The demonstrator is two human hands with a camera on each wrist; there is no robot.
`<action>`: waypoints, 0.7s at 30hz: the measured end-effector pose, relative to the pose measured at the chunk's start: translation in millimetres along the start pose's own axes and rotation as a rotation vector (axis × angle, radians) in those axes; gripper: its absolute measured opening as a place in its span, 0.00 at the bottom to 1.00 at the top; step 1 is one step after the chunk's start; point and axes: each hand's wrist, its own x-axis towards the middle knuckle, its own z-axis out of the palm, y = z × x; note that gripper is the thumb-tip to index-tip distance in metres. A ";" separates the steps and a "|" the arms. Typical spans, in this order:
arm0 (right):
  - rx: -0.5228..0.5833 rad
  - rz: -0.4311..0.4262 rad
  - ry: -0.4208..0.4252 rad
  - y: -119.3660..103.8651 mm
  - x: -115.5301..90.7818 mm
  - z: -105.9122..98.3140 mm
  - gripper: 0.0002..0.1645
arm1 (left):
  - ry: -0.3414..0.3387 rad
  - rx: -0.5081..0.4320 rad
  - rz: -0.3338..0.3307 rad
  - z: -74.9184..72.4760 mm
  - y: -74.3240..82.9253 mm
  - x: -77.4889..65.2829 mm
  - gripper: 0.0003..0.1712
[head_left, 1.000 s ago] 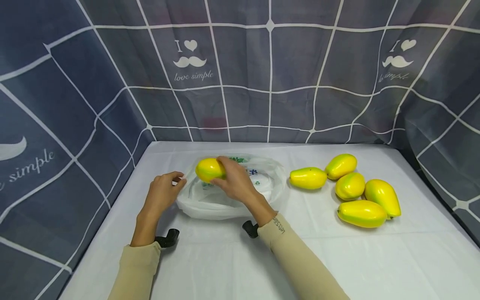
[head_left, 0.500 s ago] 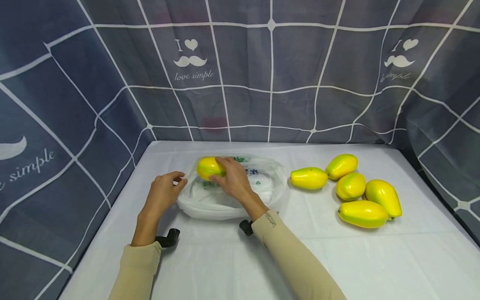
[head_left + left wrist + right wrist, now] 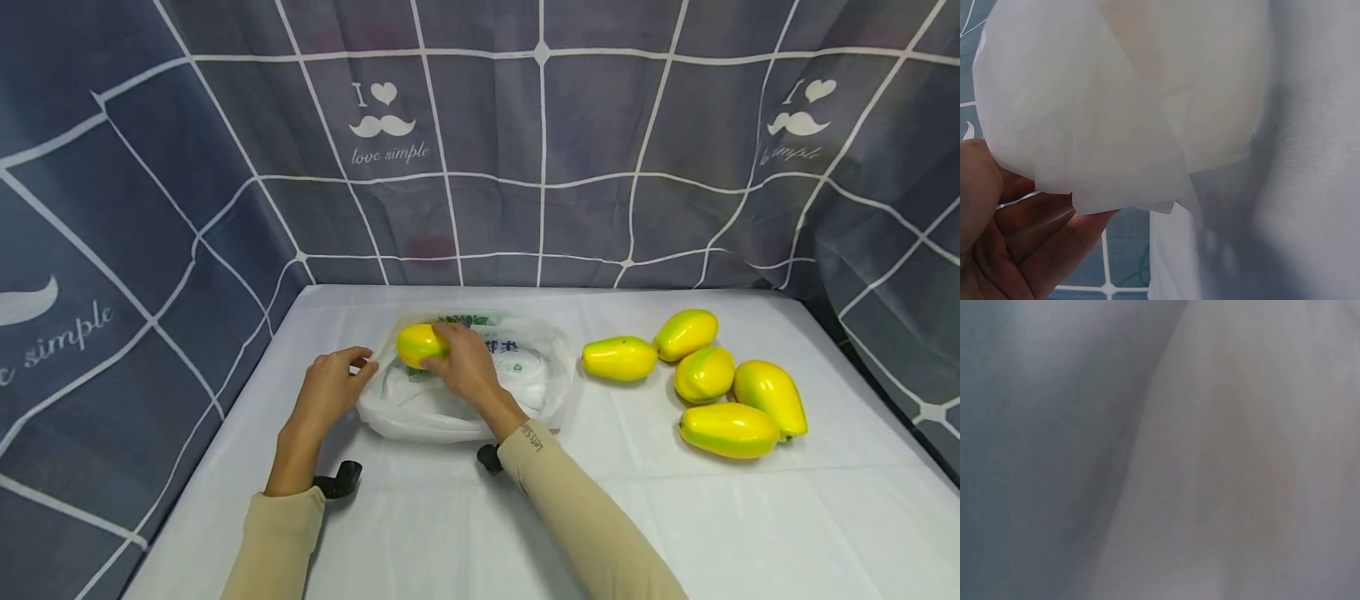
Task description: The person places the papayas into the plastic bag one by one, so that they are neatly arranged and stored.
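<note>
A white plastic bag point(image 3: 427, 425) with green and blue print lies spread with its mouth up on the table. At its left rim my left hand point(image 3: 328, 387) pinches the edge; in the left wrist view the thin film of the bag point(image 3: 1110, 144) runs between thumb and fingers point(image 3: 1054, 250). My right hand point(image 3: 471, 362) reaches over the bag's mouth and grips a yellow papaya point(image 3: 417, 346) by its right end, within the left part of the opening. Blurred white plastic point(image 3: 1210, 487) fills much of the right wrist view, hiding that hand and the fruit.
Right of the bag lie several more yellow papayas: one lone papaya point(image 3: 619, 358) nearest the bag, then a cluster with a front papaya point(image 3: 729, 431). A white cloth point(image 3: 450, 533) covers the table. A dark checked curtain point(image 3: 487, 208) encloses the back and sides.
My right wrist and sleeve have shifted a little left, and the papaya sits slightly lower in the bag's mouth. My left hand stays at the rim; the other papayas have not moved.
</note>
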 end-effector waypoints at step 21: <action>-0.010 0.001 -0.069 12.0 0.1 2.3 0.40 | -0.018 0.008 0.002 -0.6 -0.9 -0.5 0.21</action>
